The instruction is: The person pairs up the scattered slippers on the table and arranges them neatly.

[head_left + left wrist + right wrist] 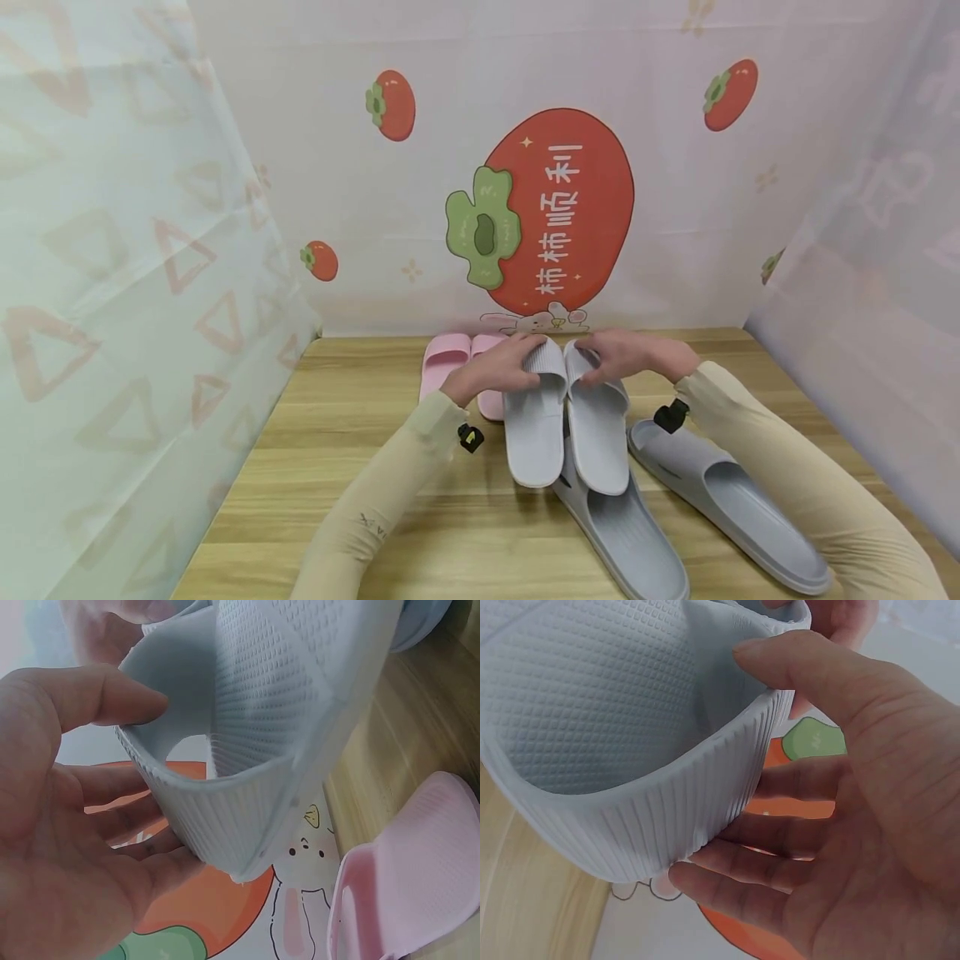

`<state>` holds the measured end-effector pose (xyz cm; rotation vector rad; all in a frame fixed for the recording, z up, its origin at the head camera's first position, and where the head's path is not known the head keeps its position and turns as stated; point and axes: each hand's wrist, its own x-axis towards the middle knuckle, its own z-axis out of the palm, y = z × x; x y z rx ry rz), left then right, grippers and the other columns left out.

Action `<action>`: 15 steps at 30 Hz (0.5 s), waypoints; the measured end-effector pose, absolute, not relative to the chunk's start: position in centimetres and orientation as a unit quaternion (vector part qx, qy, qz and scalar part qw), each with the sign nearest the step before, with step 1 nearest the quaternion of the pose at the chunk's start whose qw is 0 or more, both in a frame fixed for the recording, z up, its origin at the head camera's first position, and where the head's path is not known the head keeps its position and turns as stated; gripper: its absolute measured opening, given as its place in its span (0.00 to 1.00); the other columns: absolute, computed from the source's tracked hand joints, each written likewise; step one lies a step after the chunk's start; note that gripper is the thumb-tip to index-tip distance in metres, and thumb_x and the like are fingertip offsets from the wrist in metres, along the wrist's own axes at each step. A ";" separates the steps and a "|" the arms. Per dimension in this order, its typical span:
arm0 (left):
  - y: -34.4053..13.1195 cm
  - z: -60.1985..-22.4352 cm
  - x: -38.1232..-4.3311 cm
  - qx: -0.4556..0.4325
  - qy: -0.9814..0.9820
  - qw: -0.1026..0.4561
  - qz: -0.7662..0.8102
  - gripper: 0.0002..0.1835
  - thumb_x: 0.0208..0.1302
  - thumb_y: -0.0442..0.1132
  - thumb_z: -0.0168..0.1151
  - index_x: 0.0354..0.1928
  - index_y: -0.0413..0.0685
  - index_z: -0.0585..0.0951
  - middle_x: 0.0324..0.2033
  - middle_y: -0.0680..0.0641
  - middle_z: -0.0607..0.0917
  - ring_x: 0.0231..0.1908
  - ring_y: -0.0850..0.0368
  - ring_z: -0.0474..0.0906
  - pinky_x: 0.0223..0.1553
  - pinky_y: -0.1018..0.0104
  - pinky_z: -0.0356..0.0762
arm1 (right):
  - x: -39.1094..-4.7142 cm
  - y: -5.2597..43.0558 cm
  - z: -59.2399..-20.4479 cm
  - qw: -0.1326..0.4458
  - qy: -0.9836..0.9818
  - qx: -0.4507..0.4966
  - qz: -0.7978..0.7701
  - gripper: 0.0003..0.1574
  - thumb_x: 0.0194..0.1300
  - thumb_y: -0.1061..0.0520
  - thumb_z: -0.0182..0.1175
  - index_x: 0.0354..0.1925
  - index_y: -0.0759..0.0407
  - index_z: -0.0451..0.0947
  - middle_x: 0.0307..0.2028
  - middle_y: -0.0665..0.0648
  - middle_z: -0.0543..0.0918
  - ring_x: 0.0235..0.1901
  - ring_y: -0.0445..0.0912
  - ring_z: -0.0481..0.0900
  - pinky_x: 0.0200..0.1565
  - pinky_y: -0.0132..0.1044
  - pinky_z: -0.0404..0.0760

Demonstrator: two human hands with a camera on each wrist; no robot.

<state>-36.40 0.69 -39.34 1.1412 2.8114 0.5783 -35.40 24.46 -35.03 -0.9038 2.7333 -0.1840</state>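
Observation:
Two light grey slippers with ribbed straps are held side by side above the table, heels toward me. My left hand (501,367) grips the left slipper (534,437) by its strap, thumb inside the opening and fingers along the ribbed outside, as the left wrist view shows. The right slipper (600,433) is pinched at its strap by my right hand (626,354); in the right wrist view its thumb (780,660) hooks over the strap edge. Behind the left hand, a pair of pink slippers (447,354) stands at the back of the table.
A larger grey slipper (637,533) lies partly under the held right one. Its mate (750,517) lies farther right, beside my right forearm. The wooden table (330,467) meets a printed cloth backdrop (360,192) at the back and cloth walls on both sides.

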 end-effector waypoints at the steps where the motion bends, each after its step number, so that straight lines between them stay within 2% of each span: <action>1: 0.8 -39.3 -36.5 0.371 0.910 0.024 0.186 0.39 0.57 0.45 0.60 0.72 0.49 0.63 0.69 0.43 0.67 0.62 0.51 0.68 0.63 0.57 0.71 | -35.5 24.5 -35.1 0.131 0.940 -0.310 -0.066 0.32 0.59 0.44 0.66 0.55 0.61 0.75 0.41 0.52 0.81 0.40 0.45 0.76 0.46 0.43 0.79; 6: 0.9 -39.2 -37.3 0.371 0.909 0.022 0.189 0.38 0.56 0.45 0.61 0.71 0.48 0.65 0.67 0.44 0.69 0.60 0.53 0.69 0.62 0.59 0.72 | -36.1 24.4 -35.3 0.140 0.941 -0.301 -0.070 0.38 0.60 0.44 0.66 0.61 0.64 0.71 0.49 0.56 0.82 0.45 0.47 0.79 0.53 0.48 0.80; 12: 1.4 -38.9 -38.0 0.373 0.907 0.036 0.195 0.37 0.56 0.43 0.61 0.70 0.48 0.66 0.65 0.45 0.72 0.57 0.53 0.70 0.58 0.59 0.74 | -36.7 24.3 -35.1 0.141 0.946 -0.286 -0.060 0.40 0.59 0.45 0.66 0.63 0.66 0.70 0.50 0.58 0.82 0.45 0.49 0.78 0.54 0.50 0.79; 15: 1.8 -38.8 -38.5 0.373 0.906 0.041 0.195 0.38 0.57 0.43 0.61 0.71 0.50 0.65 0.67 0.46 0.69 0.58 0.53 0.69 0.58 0.59 0.74 | -36.9 24.4 -35.2 0.139 0.949 -0.275 -0.065 0.42 0.60 0.45 0.67 0.65 0.66 0.69 0.56 0.61 0.80 0.49 0.51 0.77 0.58 0.53 0.77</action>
